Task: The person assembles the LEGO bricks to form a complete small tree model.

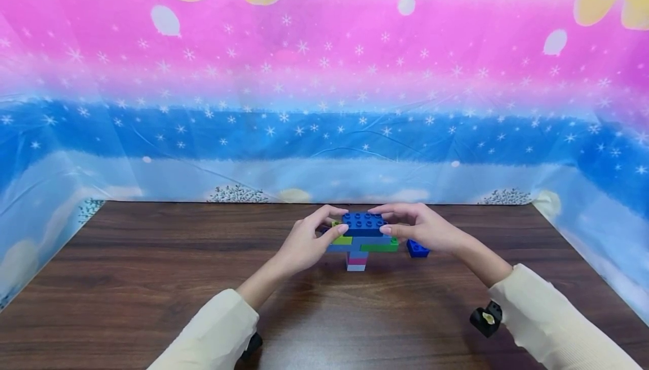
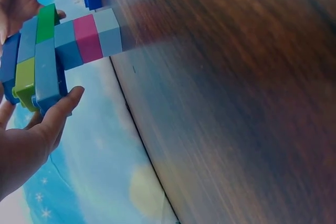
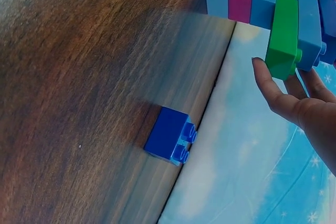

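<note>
A toy brick tower stands on a narrow column of light blue, pink (image 2: 88, 38) and pale (image 2: 108, 32) bricks. Wider layers above include a lime brick (image 2: 24, 83) and a green brick (image 3: 282, 38). On top lies a dark blue brick (image 1: 363, 221), studs up. My left hand (image 1: 303, 241) pinches its left end, thumb in front and fingers behind. At the other end my right hand (image 1: 432, 228) pinches it the same way. Fingers of both hands also reach beside the wider layers in the wrist views. Whether the top brick is fully seated cannot be seen.
A separate blue brick (image 3: 168, 135) rests on the brown wooden table (image 1: 152, 280), right of the tower, near the right hand. Behind the table hangs a pink and blue patterned cloth (image 1: 324, 88). A black device (image 1: 487, 319) sits under the right sleeve.
</note>
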A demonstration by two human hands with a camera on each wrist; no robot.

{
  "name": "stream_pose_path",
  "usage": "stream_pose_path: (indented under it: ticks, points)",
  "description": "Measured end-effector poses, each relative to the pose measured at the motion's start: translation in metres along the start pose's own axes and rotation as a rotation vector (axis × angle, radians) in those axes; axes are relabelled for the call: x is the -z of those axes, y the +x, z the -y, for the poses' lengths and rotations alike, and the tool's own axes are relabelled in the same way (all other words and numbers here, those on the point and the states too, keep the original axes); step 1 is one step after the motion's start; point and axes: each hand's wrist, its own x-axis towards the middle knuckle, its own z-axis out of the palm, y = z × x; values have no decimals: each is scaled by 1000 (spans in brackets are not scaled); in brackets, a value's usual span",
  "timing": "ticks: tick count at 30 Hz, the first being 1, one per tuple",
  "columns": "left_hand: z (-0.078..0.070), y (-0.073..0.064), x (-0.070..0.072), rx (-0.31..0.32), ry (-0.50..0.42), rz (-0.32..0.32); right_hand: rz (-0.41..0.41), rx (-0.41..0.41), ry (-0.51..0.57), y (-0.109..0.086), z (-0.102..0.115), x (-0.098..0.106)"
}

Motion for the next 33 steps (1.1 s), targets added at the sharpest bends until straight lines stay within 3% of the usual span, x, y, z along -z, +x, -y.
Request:
stream_pose_path:
  ticks: [33]
  points:
    - [-1,1,-1,-9,11,-26,-35,89,-16,2,0,-2]
